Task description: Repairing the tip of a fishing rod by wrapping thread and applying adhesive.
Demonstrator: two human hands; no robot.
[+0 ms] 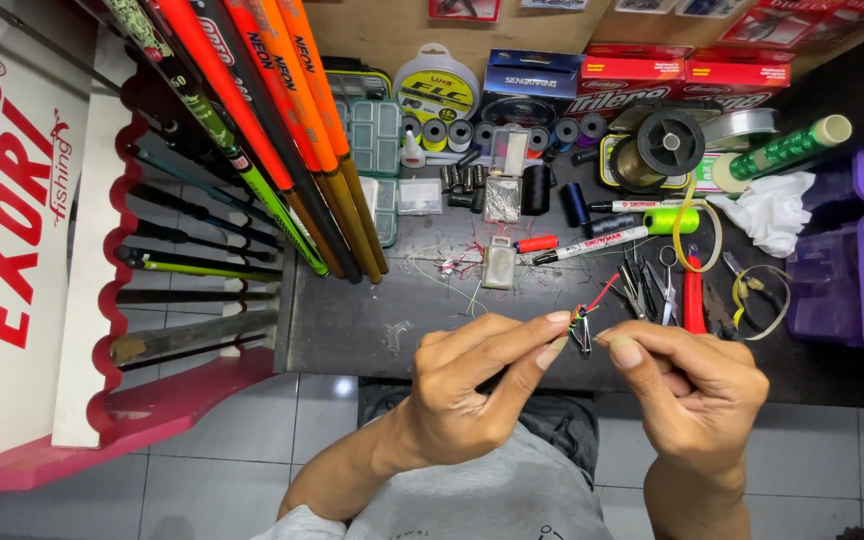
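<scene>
Small dark metal fitting wrapped in red thread [581, 322], probably light and fiddly, is pinched by your left hand [472, 385] and right hand [694, 385]; hold its wrapped middle.

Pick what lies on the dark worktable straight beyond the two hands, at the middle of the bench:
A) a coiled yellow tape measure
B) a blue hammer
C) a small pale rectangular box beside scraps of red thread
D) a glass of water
C. The small pale box lies on the worktable beside red thread scraps, just beyond the left hand and right hand, which pinch a small rig.
</scene>
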